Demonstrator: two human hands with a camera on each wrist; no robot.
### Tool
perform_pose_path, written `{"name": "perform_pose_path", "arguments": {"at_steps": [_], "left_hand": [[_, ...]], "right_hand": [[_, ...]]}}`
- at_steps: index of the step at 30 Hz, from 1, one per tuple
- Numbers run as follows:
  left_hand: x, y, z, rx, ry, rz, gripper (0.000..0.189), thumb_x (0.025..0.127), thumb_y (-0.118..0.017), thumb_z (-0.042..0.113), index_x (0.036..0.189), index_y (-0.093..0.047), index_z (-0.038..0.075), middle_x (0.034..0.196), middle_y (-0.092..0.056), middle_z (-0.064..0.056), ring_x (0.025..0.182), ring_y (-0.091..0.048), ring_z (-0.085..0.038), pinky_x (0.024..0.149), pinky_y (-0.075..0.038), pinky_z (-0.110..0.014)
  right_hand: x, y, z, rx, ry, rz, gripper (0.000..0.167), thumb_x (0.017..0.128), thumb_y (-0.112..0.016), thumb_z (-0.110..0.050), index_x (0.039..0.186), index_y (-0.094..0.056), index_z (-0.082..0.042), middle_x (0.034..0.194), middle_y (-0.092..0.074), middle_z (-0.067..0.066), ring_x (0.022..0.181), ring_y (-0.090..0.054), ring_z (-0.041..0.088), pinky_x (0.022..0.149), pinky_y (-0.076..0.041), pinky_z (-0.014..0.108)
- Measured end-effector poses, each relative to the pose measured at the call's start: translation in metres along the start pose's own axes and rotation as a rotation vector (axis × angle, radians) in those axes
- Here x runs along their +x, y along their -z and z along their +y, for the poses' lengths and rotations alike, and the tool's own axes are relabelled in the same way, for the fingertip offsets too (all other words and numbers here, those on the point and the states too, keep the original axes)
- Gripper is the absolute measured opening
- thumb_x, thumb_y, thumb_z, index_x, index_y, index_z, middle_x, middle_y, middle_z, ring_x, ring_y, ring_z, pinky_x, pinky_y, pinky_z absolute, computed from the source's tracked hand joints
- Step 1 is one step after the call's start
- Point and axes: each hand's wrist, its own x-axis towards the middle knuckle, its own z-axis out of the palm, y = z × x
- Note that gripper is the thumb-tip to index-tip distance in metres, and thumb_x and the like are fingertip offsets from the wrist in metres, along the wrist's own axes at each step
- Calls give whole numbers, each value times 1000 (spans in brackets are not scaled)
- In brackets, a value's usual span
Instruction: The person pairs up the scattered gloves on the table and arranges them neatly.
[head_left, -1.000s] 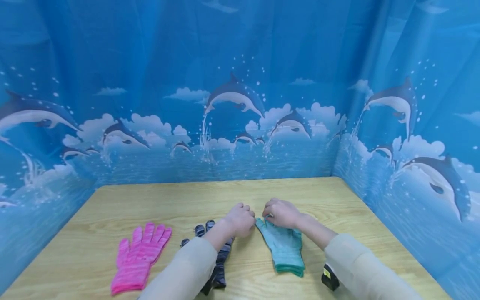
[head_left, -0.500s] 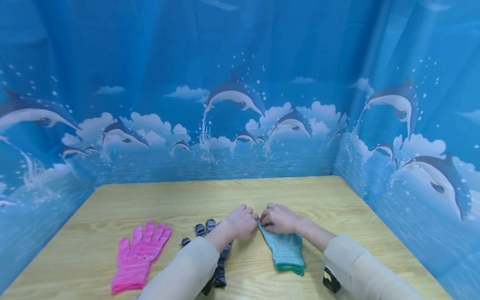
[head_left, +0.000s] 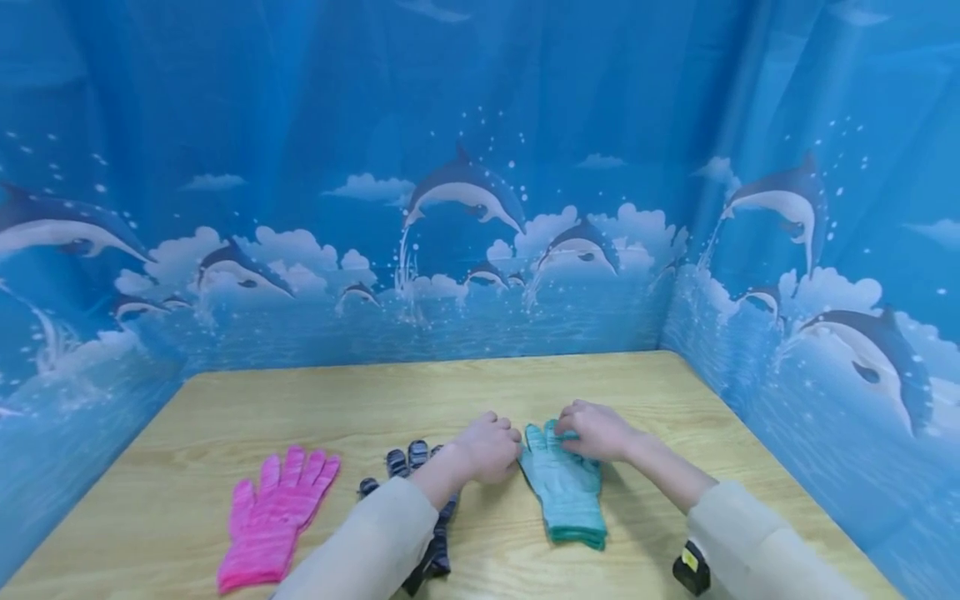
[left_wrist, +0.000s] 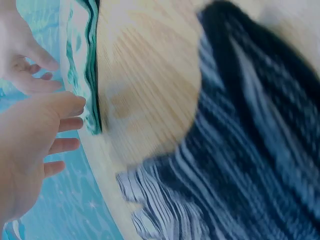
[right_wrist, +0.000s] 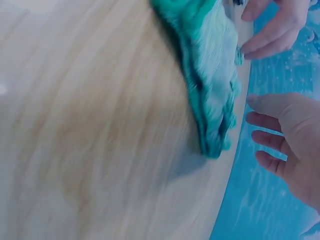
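A teal knit glove (head_left: 566, 492) lies flat on the table, cuff toward me and fingers pointing away. My left hand (head_left: 489, 446) is at its left edge near the fingertips; the left wrist view shows loosely extended fingers (left_wrist: 65, 145) there, and whether they touch the cloth is hard to tell. Just above the glove's right-hand fingers hovers my right hand (head_left: 600, 431), partly covering them. In the right wrist view its fingers (right_wrist: 270, 140) are spread and hold nothing. A black-and-grey striped glove (head_left: 442, 533) lies under my left forearm, which hides much of it.
A pink glove (head_left: 273, 517) lies flat at the left of the wooden table (head_left: 360, 396). Beneath my right sleeve is a small black object with a yellow label (head_left: 692, 568). A blue dolphin-print curtain (head_left: 420, 325) encloses the table's back and sides.
My right hand has come away from the teal glove's fingertips and moved right, uncovering the glove's left-hand fingers, which now lie spread. My left hand has shifted slightly right.
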Motion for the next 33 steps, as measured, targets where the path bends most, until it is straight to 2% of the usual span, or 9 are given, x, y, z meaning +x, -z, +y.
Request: {"name": "perform_pose_path", "arguments": {"at_steps": [4,10,17,20,23,28,30,33], "left_hand": [[1,2,8,-12,-45,21,24,91,-54,34,111,-65,27,112,-60,12,105,-51,-10,92,-37,-30],[2,1,17,-49,-55,-13,27,91,-54,34,115,-62,27,117,-59,9,121,-46,-15,101,-33,-36],[1,0,21,-32,-50,6,26,89,-56,35,113,-63,27,111,-60,11,111,-50,-10,99,-35,-34],[1,1,21,-28,-57,5,27,89,-56,35,114,-63,27,112,-59,11,111,-50,-10,99,-34,-34],[1,2,20,-23,-90,8,27,90,-55,35,116,-62,27,114,-59,11,112,-49,-10,99,-34,-33],[2,0,21,8,-160,46,25,91,-55,35,114,-62,28,109,-60,12,105,-51,-8,94,-36,-29],[2,0,22,13,-169,49,25,90,-55,36,113,-63,28,107,-60,12,104,-51,-7,94,-36,-29],[2,1,24,26,-170,40,24,90,-55,36,112,-63,28,104,-60,12,102,-51,-7,93,-37,-28]], "right_hand": [[-8,-5,6,-18,8,0,17,80,-70,-14,96,-71,-7,95,-65,5,87,-59,21,73,-49,34],[-11,-16,7,-33,64,54,19,80,-71,-17,96,-71,-7,97,-65,5,88,-59,21,74,-49,34],[-3,-22,8,-18,-27,98,13,81,-69,-12,92,-70,-6,91,-64,5,84,-57,22,71,-48,35],[5,-21,9,-44,-28,132,12,79,-70,-9,91,-70,-6,90,-64,5,83,-57,23,69,-48,35],[14,-20,11,-71,-20,141,14,78,-70,-8,92,-70,-6,91,-65,5,84,-57,23,70,-48,35],[23,-22,13,-72,-70,89,16,81,-68,-8,96,-70,-5,93,-66,6,88,-58,25,74,-48,37],[25,-25,14,-79,-80,83,15,82,-66,-8,97,-70,-5,92,-66,7,88,-58,25,75,-48,38],[26,-29,16,-81,-51,119,12,81,-65,-4,92,-70,-3,87,-65,8,84,-58,26,72,-48,38]]}}
